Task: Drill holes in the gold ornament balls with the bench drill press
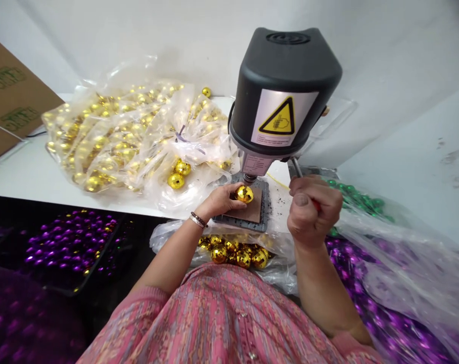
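Observation:
My left hand [222, 199] pinches a gold faceted ball [244, 194] between thumb and fingers, just under the spindle of a black drill press [286, 76]. Below the ball lies a brown board [248, 210] on the machine's grey base [265, 202]. My right hand [315, 210] is closed around the press's lever [296, 167], whose red end shows between the fingers. More gold balls [242, 258] rest in an open plastic bag in front of the base, close to my body.
A large clear bag of gold balls [111, 136] covers the left of the white table [17, 177]. A cardboard box [17, 96] stands far left. Purple balls [70, 242] fill a dark tray at lower left. Bagged green balls [358, 199] and purple balls [388, 308] are at right.

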`<action>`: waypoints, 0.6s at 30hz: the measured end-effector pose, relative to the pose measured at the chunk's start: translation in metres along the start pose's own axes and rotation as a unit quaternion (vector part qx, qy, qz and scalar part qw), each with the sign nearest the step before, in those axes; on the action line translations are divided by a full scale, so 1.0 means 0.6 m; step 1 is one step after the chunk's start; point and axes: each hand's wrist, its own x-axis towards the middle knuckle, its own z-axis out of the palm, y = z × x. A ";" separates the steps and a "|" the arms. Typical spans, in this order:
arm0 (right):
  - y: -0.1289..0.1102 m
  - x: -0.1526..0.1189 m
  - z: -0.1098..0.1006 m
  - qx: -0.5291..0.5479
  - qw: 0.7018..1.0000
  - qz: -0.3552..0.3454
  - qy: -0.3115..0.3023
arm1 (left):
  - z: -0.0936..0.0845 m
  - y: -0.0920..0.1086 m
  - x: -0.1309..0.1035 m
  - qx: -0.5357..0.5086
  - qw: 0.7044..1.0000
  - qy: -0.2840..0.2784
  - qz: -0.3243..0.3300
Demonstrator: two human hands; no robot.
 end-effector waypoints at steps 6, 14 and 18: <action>0.011 -0.024 0.002 -0.005 1.000 -0.002 -0.003 | -0.001 0.002 0.000 -0.027 1.000 -0.008 -0.005; -0.013 0.034 0.008 0.003 0.997 0.066 0.047 | 0.002 0.010 -0.004 0.015 1.000 0.014 -0.001; -0.029 0.090 0.013 0.025 0.989 0.133 0.054 | -0.001 0.016 -0.028 0.030 0.999 0.029 0.022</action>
